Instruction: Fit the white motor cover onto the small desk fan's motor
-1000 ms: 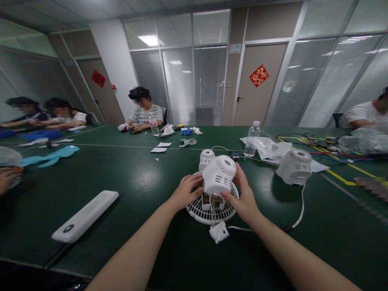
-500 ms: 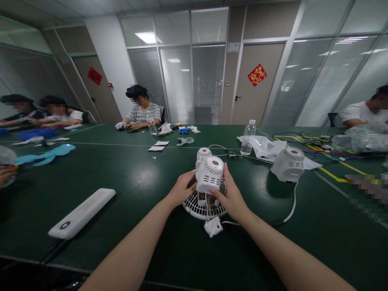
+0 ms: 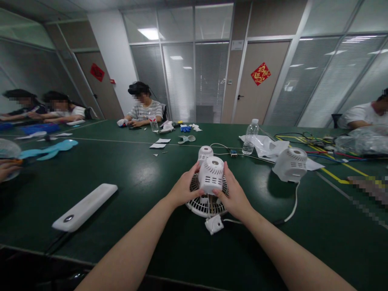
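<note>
Between my two hands is a white vented fan motor cover (image 3: 211, 174), sitting over a round white fan grille (image 3: 197, 207) on the table. My left hand (image 3: 183, 188) grips the cover's left side, thumb across its lower front. On the other side, my right hand (image 3: 236, 195) closes on it with the fingers up along the edge and the thumb near the bottom. Part of the inner mechanism shows below the cover. A small white part with a cable (image 3: 214, 224) lies in front of the grille. Just behind the cover stands a similar white vented housing (image 3: 205, 152).
Another white housing (image 3: 291, 165) with a cable stands to the right, near a plastic bottle (image 3: 250, 137) and a white plastic bag (image 3: 266, 146). A long white device (image 3: 86, 207) lies at left. Several people sit around the green table (image 3: 136, 234).
My left hand has shifted up and inward, its thumb now across the front of the cover. The cover sits more upright over the grille. The view has moved slightly.
</note>
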Available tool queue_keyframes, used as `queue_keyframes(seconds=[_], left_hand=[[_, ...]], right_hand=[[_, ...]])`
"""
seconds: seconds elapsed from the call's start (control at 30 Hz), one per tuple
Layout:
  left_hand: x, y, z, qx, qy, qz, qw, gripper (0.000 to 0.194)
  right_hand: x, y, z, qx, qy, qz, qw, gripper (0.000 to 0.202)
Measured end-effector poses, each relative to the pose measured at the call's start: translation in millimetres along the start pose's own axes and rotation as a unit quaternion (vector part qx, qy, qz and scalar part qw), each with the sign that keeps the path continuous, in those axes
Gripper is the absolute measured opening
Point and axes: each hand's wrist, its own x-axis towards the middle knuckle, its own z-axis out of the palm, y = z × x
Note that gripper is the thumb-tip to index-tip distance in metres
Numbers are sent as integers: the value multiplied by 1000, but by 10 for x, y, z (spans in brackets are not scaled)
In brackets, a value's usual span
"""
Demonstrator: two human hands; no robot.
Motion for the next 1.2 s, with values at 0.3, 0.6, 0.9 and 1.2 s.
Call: queue_keyframes(seconds=[0.3, 0.6, 0.9, 1.2], left_hand=[[2, 71, -50, 43, -57, 5, 997, 127], [19, 114, -45, 30, -49, -4, 998, 127], [15, 117, -46, 28, -45, -5, 999, 125], [30, 140, -54, 17, -50, -18, 998, 122]], right_hand=[[10, 49, -17, 2, -5, -19, 1000, 90], [9, 92, -40, 8, -11, -15, 1000, 89], [1, 140, -9, 25, -13, -9, 1000, 90], [-12, 110, -11, 33, -24, 3, 999, 88]])
